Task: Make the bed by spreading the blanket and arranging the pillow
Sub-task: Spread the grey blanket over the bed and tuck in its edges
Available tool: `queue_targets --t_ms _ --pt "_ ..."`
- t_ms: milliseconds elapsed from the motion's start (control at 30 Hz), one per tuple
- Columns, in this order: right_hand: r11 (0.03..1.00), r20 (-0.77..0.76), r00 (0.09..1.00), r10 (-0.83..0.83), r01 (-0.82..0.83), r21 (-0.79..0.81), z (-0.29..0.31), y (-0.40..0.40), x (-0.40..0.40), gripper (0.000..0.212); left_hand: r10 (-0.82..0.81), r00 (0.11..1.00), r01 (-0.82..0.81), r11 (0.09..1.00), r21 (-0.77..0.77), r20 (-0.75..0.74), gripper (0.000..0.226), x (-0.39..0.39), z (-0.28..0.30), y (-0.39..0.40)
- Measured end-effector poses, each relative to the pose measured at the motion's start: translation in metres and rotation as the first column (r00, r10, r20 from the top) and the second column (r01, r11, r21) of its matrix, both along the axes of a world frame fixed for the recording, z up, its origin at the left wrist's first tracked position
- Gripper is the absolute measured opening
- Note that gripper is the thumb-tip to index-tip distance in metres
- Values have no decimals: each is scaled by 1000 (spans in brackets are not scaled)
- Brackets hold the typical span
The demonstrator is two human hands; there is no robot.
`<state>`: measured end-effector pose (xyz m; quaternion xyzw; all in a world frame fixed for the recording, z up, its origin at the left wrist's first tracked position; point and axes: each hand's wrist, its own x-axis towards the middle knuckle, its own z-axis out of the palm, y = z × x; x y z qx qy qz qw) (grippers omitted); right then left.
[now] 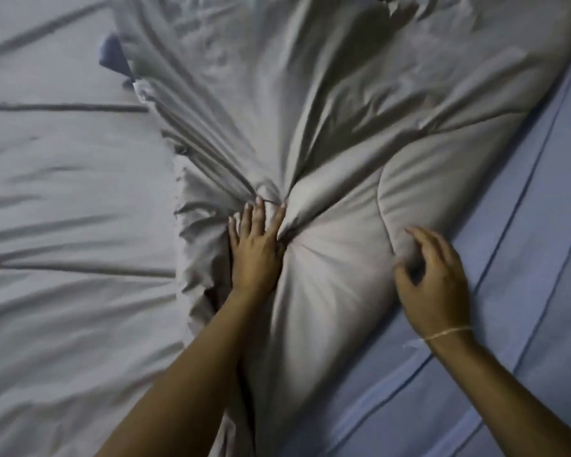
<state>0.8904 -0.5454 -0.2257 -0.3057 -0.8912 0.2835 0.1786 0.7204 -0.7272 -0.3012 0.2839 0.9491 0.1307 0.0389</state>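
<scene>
A thick grey quilted blanket (327, 127) lies bunched down the middle of the bed, with folds running into a pinch point near the centre. My left hand (256, 249) lies flat on it with straight fingers, pressing into the crease where the folds meet. To the right, my right hand (432, 278) hovers at the blanket's rounded edge, its fingers loosely curved and holding nothing. A thin band circles that wrist. No pillow is clearly visible.
A grey sheet (63, 209) with long wrinkles covers the left side of the bed. On the right lies a blue sheet (524, 258) with straight seams. A small blue cloth corner (112, 56) pokes out at the upper left.
</scene>
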Motion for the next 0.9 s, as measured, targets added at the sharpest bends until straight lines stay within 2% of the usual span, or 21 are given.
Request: queue_targets --t_ms 67,167,233,300,367,400,467,533,600,667,733,800,900 --pt "997 -12 999 40 -39 63 -3 7 -17 47 -73 997 75 991 111 -25 56 23 10 -3" --pt "986 40 994 106 -110 126 9 10 -54 55 -168 986 167 983 81 -1 53 77 43 -15" --pt "974 237 957 166 -197 115 22 10 -81 72 -236 965 234 972 37 112 49 118 71 -22" --pt "962 488 845 217 -270 41 20 16 -98 92 -231 938 240 971 -5 257 39 141 93 -22" --pt "954 648 719 252 -296 -44 4 18 -101 103 -171 889 153 985 77 425 44 141 101 -24" --pt "956 702 666 253 -282 -78 -8 17 -96 106 -153 901 94 982 162 405 44 132 100 -24" --pt "968 743 629 229 -229 -104 -25 13 -84 108 -75 976 26 973 231 206 42 100 91 -25" --pt "970 725 653 217 -225 -88 -32 9 -75 108 86 996 -87 985 147 12 61 53 73 -20" --pt "966 718 660 222 -246 -72 -32 9 -65 108 204 979 -205 977 62 12 88 8 64 -11" --pt "971 704 678 209 -230 -67 -36 13 -53 100 282 952 -287 958 21 114 109 -24 52 0" --pt "970 654 733 185 -243 -2 -41 14 -41 86 290 941 -285 957 -54 174 111 -35 38 6" --pt "954 563 807 177 -282 105 -40 15 -32 66 220 955 -202 974 -104 200 90 -30 31 13" --pt "962 494 858 142 -238 136 -30 24 -8 29 -72 977 61 996 58 202 46 -5 36 40"
